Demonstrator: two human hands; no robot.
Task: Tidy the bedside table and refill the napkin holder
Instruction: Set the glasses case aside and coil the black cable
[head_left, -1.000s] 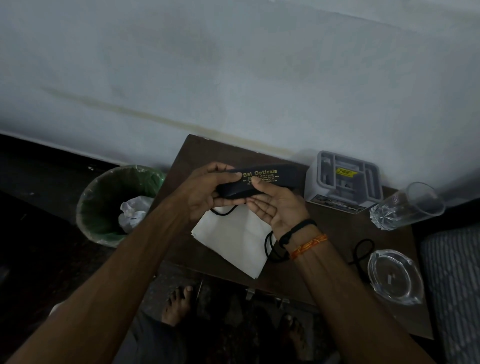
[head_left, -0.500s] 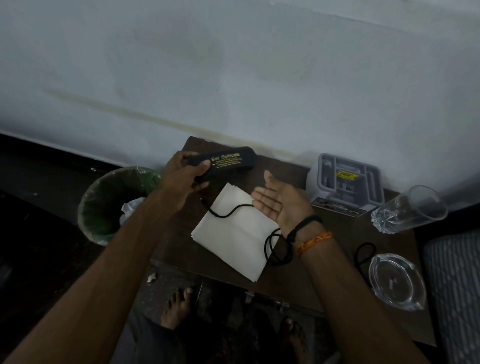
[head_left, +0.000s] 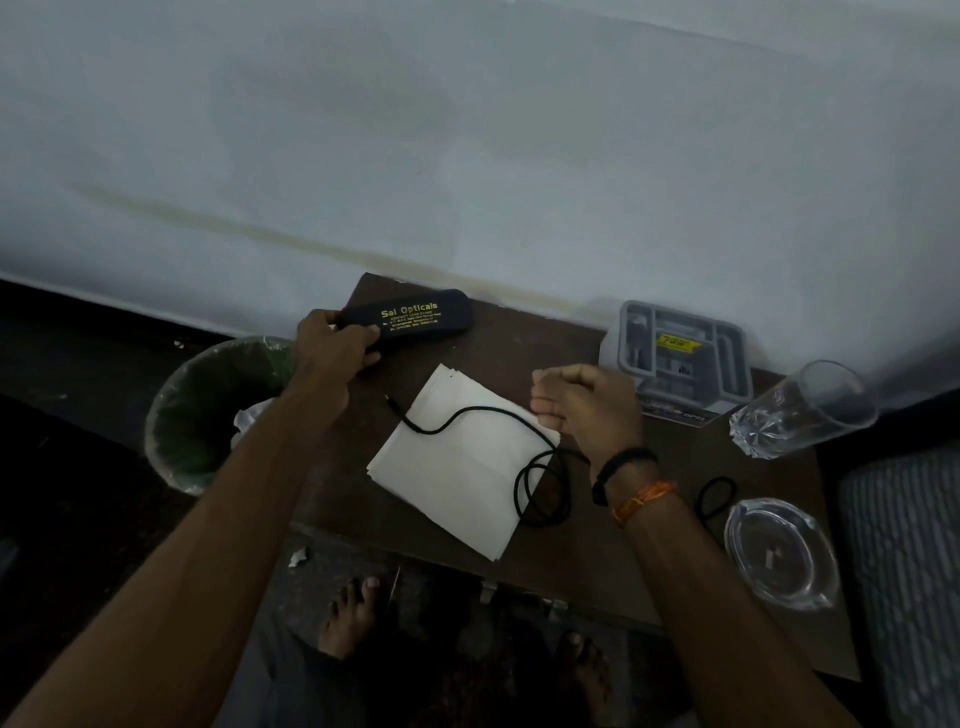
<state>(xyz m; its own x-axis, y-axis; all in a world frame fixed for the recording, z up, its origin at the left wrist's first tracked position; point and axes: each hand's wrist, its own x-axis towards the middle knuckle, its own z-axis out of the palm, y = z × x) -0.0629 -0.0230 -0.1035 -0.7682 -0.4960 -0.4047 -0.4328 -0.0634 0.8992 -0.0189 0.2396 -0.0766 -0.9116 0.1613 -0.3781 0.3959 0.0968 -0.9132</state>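
Black case (head_left: 415, 319) stamped "Sai Opticals" in gold is at the table's (head_left: 524, 343) back-left corner, left hand (head_left: 332, 348) wrapped round its end. Meanwhile right hand (head_left: 587, 410) is curled over the napkins (head_left: 452, 483) and cord (head_left: 457, 413); can't tell if it's holding anything.

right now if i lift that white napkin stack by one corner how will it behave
Probably floppy and light: the napkin stack is thin loose paper and would likely sag. Its far edges are already fanned, so sheets may slide apart. The black cable lying across it would probably drag or slip off.
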